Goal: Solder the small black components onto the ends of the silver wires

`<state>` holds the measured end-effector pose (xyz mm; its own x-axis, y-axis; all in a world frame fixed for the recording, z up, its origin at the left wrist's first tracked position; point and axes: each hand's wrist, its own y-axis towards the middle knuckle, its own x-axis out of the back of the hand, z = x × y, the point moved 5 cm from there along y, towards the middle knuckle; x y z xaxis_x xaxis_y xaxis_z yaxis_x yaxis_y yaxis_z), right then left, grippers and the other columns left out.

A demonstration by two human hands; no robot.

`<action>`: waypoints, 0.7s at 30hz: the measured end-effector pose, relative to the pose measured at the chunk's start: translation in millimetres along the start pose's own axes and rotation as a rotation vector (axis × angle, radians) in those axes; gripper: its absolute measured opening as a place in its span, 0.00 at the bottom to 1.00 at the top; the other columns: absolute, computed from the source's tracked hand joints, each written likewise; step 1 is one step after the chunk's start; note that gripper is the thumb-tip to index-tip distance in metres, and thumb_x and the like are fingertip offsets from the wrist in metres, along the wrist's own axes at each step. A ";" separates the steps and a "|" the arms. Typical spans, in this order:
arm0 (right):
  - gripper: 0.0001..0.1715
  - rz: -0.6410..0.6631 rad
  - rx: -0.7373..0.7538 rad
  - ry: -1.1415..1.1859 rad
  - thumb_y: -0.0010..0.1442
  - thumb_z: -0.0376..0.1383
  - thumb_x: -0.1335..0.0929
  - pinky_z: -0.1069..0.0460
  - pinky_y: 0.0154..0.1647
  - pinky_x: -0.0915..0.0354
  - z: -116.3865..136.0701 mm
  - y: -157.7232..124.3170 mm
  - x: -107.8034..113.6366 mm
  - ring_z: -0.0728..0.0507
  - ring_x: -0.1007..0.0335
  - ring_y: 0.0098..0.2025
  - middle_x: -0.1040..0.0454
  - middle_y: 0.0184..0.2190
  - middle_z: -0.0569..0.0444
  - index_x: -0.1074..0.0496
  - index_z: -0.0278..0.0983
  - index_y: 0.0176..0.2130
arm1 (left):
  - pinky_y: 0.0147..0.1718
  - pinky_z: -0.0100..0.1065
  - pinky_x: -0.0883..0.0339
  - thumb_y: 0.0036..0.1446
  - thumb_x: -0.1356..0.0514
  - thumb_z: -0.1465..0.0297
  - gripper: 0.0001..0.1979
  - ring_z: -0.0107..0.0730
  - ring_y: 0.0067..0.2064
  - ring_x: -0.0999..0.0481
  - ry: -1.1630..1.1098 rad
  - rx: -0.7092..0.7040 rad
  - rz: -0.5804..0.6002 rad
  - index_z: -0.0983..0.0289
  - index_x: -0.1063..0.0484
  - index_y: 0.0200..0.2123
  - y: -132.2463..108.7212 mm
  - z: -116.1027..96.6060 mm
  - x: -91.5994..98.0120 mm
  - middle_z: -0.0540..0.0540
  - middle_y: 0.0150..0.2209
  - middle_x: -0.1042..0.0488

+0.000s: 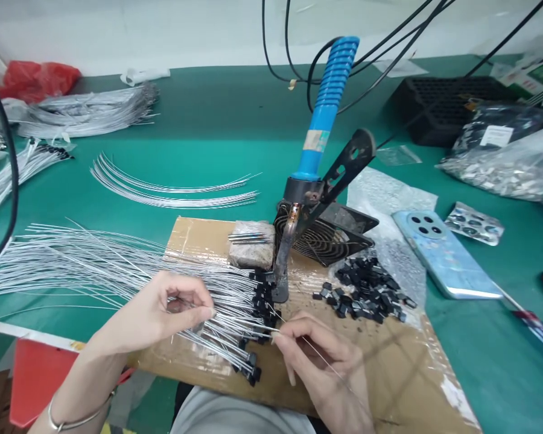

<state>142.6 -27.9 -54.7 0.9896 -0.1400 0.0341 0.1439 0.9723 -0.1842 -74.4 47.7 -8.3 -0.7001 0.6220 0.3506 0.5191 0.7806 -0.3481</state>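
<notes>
My left hand [174, 310] is closed in a pinch above a bundle of white wires [131, 253], on a white wire that seems to run across to my right hand. My right hand [326, 361] pinches the tip of this white wire [266, 328] between thumb and forefinger. A thin bare strand [319, 352] crosses over its fingers. The bundle ends in black connectors [262, 295] on a cardboard sheet [389, 374]. Just behind them stands a blue-handled soldering iron [328, 96], its dark tip pointing down.
Behind the iron lies a black fan [321, 238], with a small block [252, 244] to its left. Loose black pieces [366, 289] are heaped right of it. Further right are a blue phone [446, 253] and a blister pack [475, 223]. More wires [176, 196] lie behind.
</notes>
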 end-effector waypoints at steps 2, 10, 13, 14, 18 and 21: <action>0.15 0.008 0.009 0.008 0.59 0.41 0.27 0.53 0.20 0.47 0.3 0.5 0.6 0.51 0.39 0.20 0.32 0.22 0.58 0.26 0.39 0.23 | 0.26 0.27 0.41 0.63 0.38 0.67 0.10 0.25 0.26 0.34 -0.023 0.009 0.025 0.64 0.24 0.29 -0.8 2.4 -1.1 0.48 0.24 0.28; 0.13 0.097 0.201 -0.124 0.65 0.36 0.31 0.55 0.22 0.44 5.1 0.0 0.8 0.51 0.38 0.23 0.34 0.23 0.59 0.29 0.39 0.27 | 0.26 0.29 0.41 0.65 0.41 0.63 0.13 0.29 0.27 0.33 0.173 0.066 0.020 0.63 0.23 0.31 -5.1 -1.6 -8.3 0.51 0.25 0.27; 0.11 0.122 0.360 -0.217 0.65 0.32 0.32 0.56 0.23 0.43 12.9 -0.7 -0.1 0.51 0.38 0.23 0.34 0.24 0.60 0.29 0.40 0.30 | 0.26 0.29 0.39 0.64 0.41 0.63 0.10 0.32 0.31 0.28 0.285 0.012 -0.070 0.60 0.22 0.41 -7.1 -17.9 -24.2 0.52 0.31 0.23; 0.10 0.118 0.393 -0.239 0.65 0.31 0.33 0.56 0.23 0.42 14.8 -1.1 0.0 0.51 0.38 0.24 0.34 0.24 0.60 0.29 0.40 0.30 | 0.29 0.30 0.37 0.64 0.41 0.64 0.10 0.33 0.32 0.28 0.303 -0.020 -0.092 0.60 0.23 0.43 -6.9 -23.7 -31.9 0.52 0.31 0.23; 0.09 0.077 0.410 -0.246 0.65 0.31 0.32 0.55 0.23 0.42 15.9 -3.1 0.0 0.50 0.37 0.24 0.33 0.24 0.60 0.29 0.40 0.31 | 0.29 0.31 0.39 0.67 0.44 0.66 0.10 0.30 0.28 0.32 0.207 -0.045 -0.087 0.61 0.24 0.38 0.8 -28.7 -63.5 0.51 0.29 0.26; 0.10 0.019 0.331 -0.165 0.65 0.33 0.31 0.54 0.24 0.43 9.2 -4.0 1.1 0.50 0.39 0.24 0.34 0.23 0.60 0.28 0.40 0.30 | 0.22 0.30 0.49 0.67 0.44 0.64 0.11 0.27 0.24 0.40 -0.015 0.036 -0.067 0.62 0.27 0.33 8.9 -16.2 -75.7 0.47 0.24 0.32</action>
<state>143.0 -30.2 -44.9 0.9736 -0.1155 0.1969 0.0886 0.9862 0.1402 -8.9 8.5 -23.9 -0.7404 0.5670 0.3610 0.4529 0.8177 -0.3553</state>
